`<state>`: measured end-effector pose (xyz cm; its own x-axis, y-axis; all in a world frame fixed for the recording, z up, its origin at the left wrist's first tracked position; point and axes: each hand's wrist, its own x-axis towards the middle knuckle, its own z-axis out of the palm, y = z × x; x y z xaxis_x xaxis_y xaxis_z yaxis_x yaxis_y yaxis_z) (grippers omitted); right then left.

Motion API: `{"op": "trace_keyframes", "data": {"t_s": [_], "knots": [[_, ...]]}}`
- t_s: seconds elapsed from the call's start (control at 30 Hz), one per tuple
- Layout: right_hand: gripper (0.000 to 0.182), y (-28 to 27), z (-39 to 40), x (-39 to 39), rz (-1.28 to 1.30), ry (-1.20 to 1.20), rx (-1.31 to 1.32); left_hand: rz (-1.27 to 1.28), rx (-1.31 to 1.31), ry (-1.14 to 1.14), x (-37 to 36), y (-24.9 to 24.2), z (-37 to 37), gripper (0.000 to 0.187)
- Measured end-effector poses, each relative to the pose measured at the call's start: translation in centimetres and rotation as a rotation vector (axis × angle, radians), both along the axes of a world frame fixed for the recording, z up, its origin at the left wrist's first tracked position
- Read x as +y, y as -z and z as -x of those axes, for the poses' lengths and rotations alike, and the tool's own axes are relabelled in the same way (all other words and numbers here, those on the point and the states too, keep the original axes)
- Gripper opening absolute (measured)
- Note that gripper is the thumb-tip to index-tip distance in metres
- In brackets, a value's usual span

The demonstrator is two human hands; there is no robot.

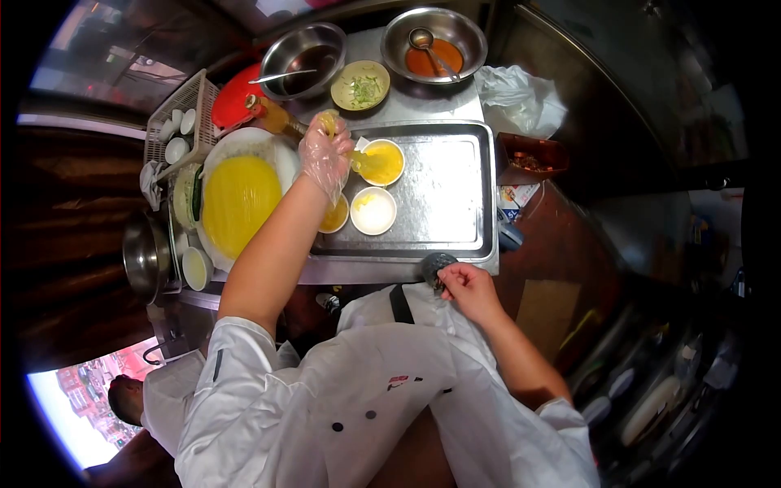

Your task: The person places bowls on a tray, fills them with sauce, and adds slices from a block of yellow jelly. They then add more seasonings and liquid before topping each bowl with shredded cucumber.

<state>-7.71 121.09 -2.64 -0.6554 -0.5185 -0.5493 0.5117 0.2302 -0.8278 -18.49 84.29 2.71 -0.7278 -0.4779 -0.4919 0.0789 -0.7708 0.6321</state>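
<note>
My left hand (325, 150), in a clear plastic glove, closes on yellow jelly strips (328, 124). Strips hang from it into a white bowl (388, 180) at the tray's back left. In front of that bowl stands a second white bowl (374, 213) with a few yellow pieces at its edge. A third bowl (334, 215) with yellow contents is partly hidden by my left forearm. The bowls stand on a metal tray (439, 187). My bare right hand (470, 291) pinches a dark rounded object (439, 264) by the tray's front edge; I cannot tell what it is.
Left of the tray, a large smooth yellow slab (241, 203) lies on a white plate. Behind stand a bottle (272, 114), a steel bowl of dark liquid (281, 49), chopped greens (362, 88) and orange sauce with a ladle (421, 39). A person (163, 398) is at lower left.
</note>
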Motion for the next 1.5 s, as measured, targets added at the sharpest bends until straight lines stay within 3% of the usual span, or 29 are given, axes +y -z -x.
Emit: {"op": "trace_keyframes", "data": {"t_s": [0.37,0.5,0.6,0.63,0.7,0.73,0.77,0.83,0.87,1.0,1.2,1.4,1.5], "knots": [[0.019,-0.3,0.2,-0.7,0.003,-0.012,-0.003,0.082,0.008,0.072,0.5,-2.5,1.1,0.008],[0.02,0.0,1.7,-1.7,-0.023,-0.025,0.019,0.144,-0.013,0.089,0.6,-0.2,1.5,0.007],[0.021,-0.1,3.1,-3.0,0.061,0.036,0.05,0.634,-0.294,0.463,-0.6,4.1,1.4,0.013],[0.021,0.1,3.4,-3.2,0.059,0.042,0.05,0.633,-0.292,0.469,0.0,4.2,1.3,0.013],[0.021,0.7,3.7,-3.5,-0.034,-0.012,0.264,1.187,-0.475,0.712,1.5,4.7,0.9,0.022],[0.021,0.7,3.6,-3.7,-0.036,-0.008,0.261,1.4,-0.562,0.969,1.0,4.7,1.2,0.03],[0.021,0.4,3.4,-3.9,-0.002,0.008,0.224,1.398,-0.562,0.977,0.9,4.8,1.4,0.03],[0.022,0.5,2.6,-4.1,0.029,0.032,0.177,1.756,-0.585,1.352,1.0,5.0,1.6,0.034],[0.022,0.4,2.1,-4.1,-0.006,-0.001,0.16,1.83,-0.554,1.345,1.3,4.8,1.8,0.041],[0.022,0.7,0.8,-3.4,-0.045,-0.014,0.113,1.839,-0.57,1.372,1.5,5.6,2.7,0.042],[0.022,0.0,0.5,-2.1,-0.067,0.025,0.117,1.635,-0.711,1.344,0.9,6.7,3.4,0.048],[0.023,0.2,0.8,-1.5,-0.092,0.02,0.139,1.765,-0.516,1.38,-0.3,6.6,4.0,0.03],[0.019,-0.2,1.0,-1.7,-0.054,0.034,0.117,1.623,-0.54,1.323,0.0,4.5,4.2,0.022]]}}
